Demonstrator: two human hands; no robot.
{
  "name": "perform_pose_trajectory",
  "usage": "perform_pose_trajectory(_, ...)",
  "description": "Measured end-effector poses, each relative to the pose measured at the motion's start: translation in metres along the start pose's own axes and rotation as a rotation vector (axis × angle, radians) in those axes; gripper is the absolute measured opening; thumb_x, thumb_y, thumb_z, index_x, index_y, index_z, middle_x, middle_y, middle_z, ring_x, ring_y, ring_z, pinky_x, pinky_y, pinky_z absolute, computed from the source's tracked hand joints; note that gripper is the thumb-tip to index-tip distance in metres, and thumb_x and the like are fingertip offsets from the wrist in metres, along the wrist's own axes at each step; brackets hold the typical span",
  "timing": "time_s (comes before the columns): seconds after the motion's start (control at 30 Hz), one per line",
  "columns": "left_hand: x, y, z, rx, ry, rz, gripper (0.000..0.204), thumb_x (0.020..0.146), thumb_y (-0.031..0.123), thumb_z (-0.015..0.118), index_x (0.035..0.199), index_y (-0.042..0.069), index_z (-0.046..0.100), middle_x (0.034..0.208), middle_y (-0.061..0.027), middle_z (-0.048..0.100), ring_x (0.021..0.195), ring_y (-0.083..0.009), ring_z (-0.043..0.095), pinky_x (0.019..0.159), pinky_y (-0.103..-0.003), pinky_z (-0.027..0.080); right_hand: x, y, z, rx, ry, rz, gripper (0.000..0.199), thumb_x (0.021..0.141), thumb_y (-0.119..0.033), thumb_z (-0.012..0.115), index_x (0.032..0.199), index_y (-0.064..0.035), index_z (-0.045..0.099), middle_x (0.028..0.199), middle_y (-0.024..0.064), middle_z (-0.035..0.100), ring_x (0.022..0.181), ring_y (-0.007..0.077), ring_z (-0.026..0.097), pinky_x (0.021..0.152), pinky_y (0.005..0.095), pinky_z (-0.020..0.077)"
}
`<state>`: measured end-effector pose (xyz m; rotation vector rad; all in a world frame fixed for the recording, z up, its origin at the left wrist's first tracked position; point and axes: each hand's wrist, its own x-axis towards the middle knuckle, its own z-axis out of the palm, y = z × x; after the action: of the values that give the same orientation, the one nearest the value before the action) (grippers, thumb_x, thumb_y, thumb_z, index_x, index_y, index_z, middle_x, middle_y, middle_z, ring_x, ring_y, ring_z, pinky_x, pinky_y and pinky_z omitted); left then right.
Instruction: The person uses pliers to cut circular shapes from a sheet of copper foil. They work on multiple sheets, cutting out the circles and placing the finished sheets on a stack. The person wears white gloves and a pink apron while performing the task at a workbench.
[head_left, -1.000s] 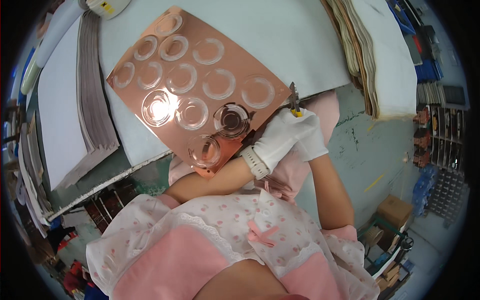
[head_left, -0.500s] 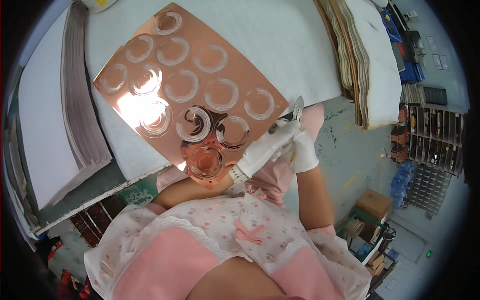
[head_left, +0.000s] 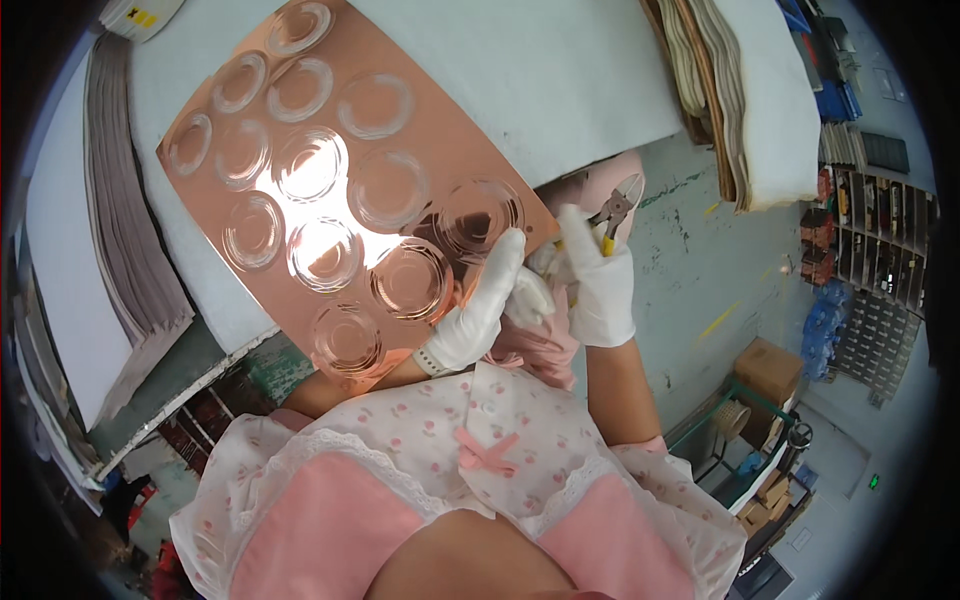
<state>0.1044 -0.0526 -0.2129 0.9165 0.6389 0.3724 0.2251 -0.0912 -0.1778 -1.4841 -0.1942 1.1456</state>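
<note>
A shiny copper-coloured sheet with several whitish circular ring marks lies tilted over the table's front edge. My left hand, in a white glove, grips the sheet's right edge near its lower corner, thumb on top. The fingers below are partly hidden by the sheet. My right hand, also gloved, is closed around a pair of diagonal cutters with yellow handles. Their metal jaws point up and right, apart from the sheet. The sheet's right corner is close to my right fingers.
The white-covered table lies under the sheet. A thick paper stack stands at the left, and layered boards at the far right. A white tub sits far left. Shelves, blue bottles and a cardboard box are farther right.
My left hand has moved down-left, away from the right hand, and now grips the sheet's edge. The sheet has shifted left, its glare moving across it. The cutters have turned rightward.
</note>
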Motion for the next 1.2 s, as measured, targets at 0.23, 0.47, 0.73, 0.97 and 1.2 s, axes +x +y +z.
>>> perform_pose_trajectory(0.23,-0.022,0.0,-0.008,-0.056,0.017,-0.164,0.07,0.09,0.052,0.022,0.063,-0.001,0.06,0.065,-0.0106,0.06,0.06,-0.0167,0.055,0.061,-0.028,0.045,0.006,0.005,-0.019,0.074,0.036,-0.171,0.012,0.085,-0.008,0.053,0.076,0.0007,0.053,0.062,0.0055,0.054,0.052,0.0127,0.053,0.049,0.0243,0.0422)
perform_pose_trajectory(0.47,-0.026,0.001,-0.016,-0.021,-0.01,-0.203,0.069,0.091,0.049,0.023,0.065,-0.003,0.06,0.066,-0.0114,0.059,0.061,-0.0182,0.056,0.061,-0.029,0.045,-0.004,0.008,-0.048,-0.349,-0.273,0.079,0.026,0.08,-0.024,0.064,0.075,0.0001,0.055,0.064,0.0017,0.053,0.056,0.0072,0.047,0.052,0.0223,0.0387)
perform_pose_trajectory(0.73,-0.04,-0.02,-0.042,-0.206,-0.2,-0.161,0.059,0.093,0.043,0.026,0.064,0.001,0.055,0.066,-0.0088,0.058,0.067,-0.0168,0.054,0.067,-0.025,0.041,-0.014,0.0,-0.047,-0.862,-0.577,0.26,0.039,0.071,-0.036,0.071,0.071,-0.0011,0.053,0.06,-0.0006,0.049,0.055,0.0069,0.043,0.05,0.0232,0.0381)
perform_pose_trajectory(0.97,-0.045,-0.013,-0.042,-0.12,-0.181,-0.259,0.074,0.089,0.053,0.019,0.059,-0.002,0.058,0.065,-0.0151,0.059,0.064,-0.0223,0.057,0.065,-0.03,0.044,-0.011,-0.007,-0.037,-0.923,-0.639,0.285,0.04,0.066,-0.035,0.075,0.069,-0.0022,0.052,0.058,-0.0005,0.05,0.054,0.0059,0.046,0.048,0.0217,0.0394)
perform_pose_trajectory(1.2,-0.044,-0.014,-0.044,-0.114,-0.204,-0.239,0.074,0.09,0.052,0.018,0.058,-0.001,0.058,0.065,-0.0157,0.06,0.066,-0.023,0.057,0.067,-0.03,0.044,-0.011,-0.01,-0.035,-0.88,-0.644,0.27,0.04,0.065,-0.034,0.076,0.069,-0.0016,0.052,0.058,0.0006,0.051,0.053,0.0059,0.047,0.048,0.0215,0.0395)
